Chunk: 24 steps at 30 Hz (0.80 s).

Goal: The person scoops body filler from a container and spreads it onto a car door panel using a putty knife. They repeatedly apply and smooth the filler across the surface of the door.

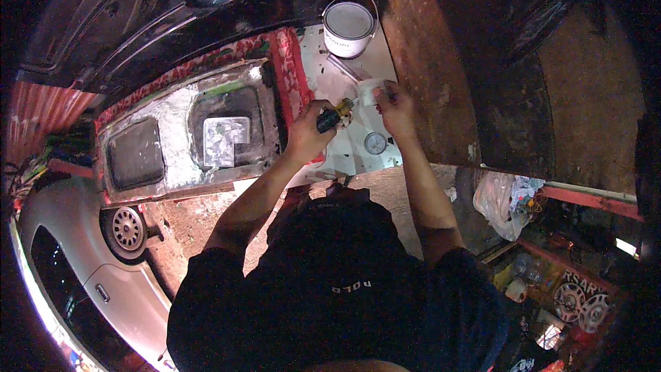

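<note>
My left hand [307, 132] is closed round a black and yellow handled tool [329, 120], whose thin end points toward my right hand. Its exact kind is too blurred to tell. Fingers pinched, my right hand [395, 111] is beside a whitish, translucent piece [370, 91]; whether it grips that piece or something smaller I cannot make out. Both hands are over a white tabletop [344, 158]. A small round grey disc [376, 142] lies near my right wrist. Farther back, a silvery tube [342, 67] rests in front of a white paint can [349, 40] with a wire handle.
To the left lies a worn panel [177, 134] with two dark recesses, on red patterned cloth [289, 62]. A clear, notched container [227, 139] sits on it. A brown board [430, 69] borders the right side. A car [103, 282] stands lower left; plastic bags [497, 203] lie lower right.
</note>
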Tool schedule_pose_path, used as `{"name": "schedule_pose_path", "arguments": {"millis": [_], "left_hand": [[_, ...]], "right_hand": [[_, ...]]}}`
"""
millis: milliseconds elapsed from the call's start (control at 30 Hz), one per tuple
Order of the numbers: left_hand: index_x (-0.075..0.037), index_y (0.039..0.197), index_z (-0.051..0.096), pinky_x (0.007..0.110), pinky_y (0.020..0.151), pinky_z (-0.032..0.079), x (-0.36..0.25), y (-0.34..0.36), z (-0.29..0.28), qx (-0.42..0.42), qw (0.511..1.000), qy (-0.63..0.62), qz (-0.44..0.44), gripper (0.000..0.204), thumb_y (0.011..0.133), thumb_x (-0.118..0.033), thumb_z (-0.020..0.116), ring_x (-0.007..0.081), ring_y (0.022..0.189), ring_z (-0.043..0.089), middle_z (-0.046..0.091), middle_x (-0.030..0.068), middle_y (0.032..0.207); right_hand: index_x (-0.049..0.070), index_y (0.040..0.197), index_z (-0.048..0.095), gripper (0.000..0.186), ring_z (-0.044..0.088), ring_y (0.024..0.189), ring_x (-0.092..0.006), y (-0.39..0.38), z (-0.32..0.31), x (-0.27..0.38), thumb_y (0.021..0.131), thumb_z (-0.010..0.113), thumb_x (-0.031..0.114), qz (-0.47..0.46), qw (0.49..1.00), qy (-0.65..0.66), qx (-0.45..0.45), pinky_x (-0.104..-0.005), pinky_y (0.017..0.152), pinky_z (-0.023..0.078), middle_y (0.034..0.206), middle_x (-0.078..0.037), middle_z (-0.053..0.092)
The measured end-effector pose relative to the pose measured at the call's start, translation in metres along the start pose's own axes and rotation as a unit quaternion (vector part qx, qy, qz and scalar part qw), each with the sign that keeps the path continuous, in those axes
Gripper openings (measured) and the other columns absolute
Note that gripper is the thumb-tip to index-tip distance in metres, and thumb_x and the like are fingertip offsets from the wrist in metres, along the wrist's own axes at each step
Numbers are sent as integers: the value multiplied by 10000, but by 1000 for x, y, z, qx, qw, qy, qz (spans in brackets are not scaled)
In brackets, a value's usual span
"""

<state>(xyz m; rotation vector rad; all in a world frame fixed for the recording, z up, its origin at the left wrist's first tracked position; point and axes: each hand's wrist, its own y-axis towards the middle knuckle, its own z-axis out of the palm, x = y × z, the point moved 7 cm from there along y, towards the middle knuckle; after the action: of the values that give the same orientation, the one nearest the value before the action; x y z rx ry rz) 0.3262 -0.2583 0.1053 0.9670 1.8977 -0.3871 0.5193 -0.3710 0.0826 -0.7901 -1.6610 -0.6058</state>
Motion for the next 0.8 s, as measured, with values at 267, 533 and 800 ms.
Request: {"name": "schedule_pose_path", "arguments": {"millis": [267, 533, 800], "left_hand": [[-46, 1069, 546, 331, 839, 466, 21, 1, 7, -1, 993, -118, -11, 408, 717, -83, 749, 213, 914, 602, 614, 100, 963], [-40, 1075, 559, 322, 871, 452, 39, 3, 17, 26, 981, -188, -43, 371, 745, -55, 727, 172, 948, 573, 604, 59, 997], [-20, 1030, 550, 308, 837, 459, 35, 6, 12, 9, 977, -201, -72, 341, 738, -48, 724, 174, 907, 593, 608, 93, 938]], "right_hand": [[-10, 1071, 623, 272, 666, 785, -231, 0, 3, -22, 876, 626, 179, -31, 998, -60, -14, -349, 716, 511, 889, -154, 690], [-10, 1108, 610, 309, 586, 652, -141, -2, 14, -7, 882, 643, 198, -64, 989, -126, 42, -292, 604, 473, 773, -86, 655], [-18, 1092, 614, 301, 545, 568, -104, 4, 23, -11, 873, 660, 184, 8, 996, -30, 79, -265, 533, 451, 717, -54, 630]]}}
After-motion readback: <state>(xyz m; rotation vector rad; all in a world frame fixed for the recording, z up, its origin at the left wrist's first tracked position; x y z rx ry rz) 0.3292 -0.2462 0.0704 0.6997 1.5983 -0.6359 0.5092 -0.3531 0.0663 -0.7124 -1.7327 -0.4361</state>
